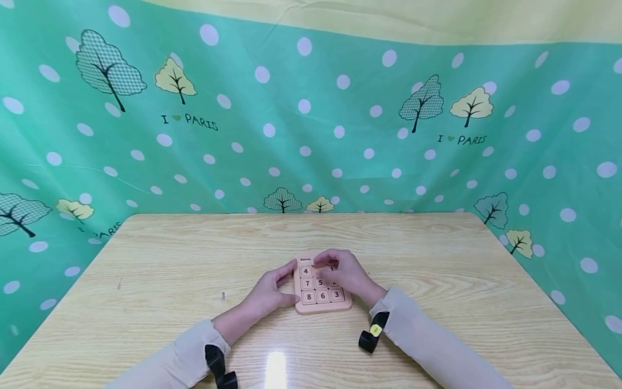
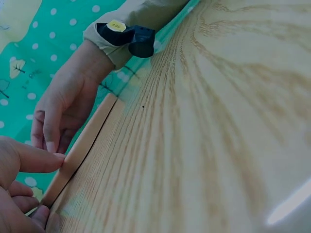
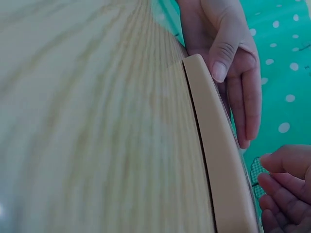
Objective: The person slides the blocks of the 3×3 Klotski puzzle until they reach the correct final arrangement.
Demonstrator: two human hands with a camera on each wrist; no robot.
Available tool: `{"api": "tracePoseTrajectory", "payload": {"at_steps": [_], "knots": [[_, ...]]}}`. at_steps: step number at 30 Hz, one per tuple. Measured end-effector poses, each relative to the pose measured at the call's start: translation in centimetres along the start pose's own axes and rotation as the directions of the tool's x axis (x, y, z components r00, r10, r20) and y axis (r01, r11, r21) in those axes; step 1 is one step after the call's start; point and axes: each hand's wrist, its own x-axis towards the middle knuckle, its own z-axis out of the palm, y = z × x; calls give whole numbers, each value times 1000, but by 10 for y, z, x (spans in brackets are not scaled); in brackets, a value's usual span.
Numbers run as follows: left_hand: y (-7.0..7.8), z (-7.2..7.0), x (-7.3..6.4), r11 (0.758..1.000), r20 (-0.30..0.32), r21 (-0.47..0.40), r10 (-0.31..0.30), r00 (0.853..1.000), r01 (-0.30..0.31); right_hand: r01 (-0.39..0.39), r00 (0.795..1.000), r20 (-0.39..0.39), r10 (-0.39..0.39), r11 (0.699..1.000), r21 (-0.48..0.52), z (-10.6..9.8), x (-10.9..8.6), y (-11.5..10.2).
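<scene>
Touching board [image 1: 323, 310], left hand [image 1: 267, 290]; right hand [image 1: 347, 273] above

Besides my left hand [image 1: 264, 293] and my right hand [image 1: 347, 274], two in all, I count two sleeves [image 1: 167, 356], two black wrist straps [image 1: 215, 361], one number board [image 1: 323, 310], eight numbered tiles [image 1: 323, 296] at least partly visible, and one table [image 1: 160, 265].

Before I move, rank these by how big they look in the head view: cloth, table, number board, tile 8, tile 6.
1. Cloth
2. Table
3. Number board
4. Tile 8 and tile 6: they look alike, so I leave them unranked.
</scene>
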Motion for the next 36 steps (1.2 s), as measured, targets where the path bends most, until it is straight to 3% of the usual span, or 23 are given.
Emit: {"api": "tracePoseTrajectory", "payload": {"at_steps": [9, 17, 28, 36], "knots": [[-2, 1, 1, 999, 14, 36, 39, 999, -39, 37, 999, 34, -38, 999, 15, 15, 5, -7], [-1, -1, 2, 998, 26, 55, 31, 999, -32, 8, 1000, 4, -8, 1000, 0, 22, 9, -10], [-3, -2, 3, 998, 48, 36, 40, 998, -42, 7, 998, -66, -11, 998, -60, 32, 8, -17], [-2, -2, 4, 999, 32, 46, 28, 999, -29, 21, 995, -91, -29, 996, -89, 34, 7, -20]]}}
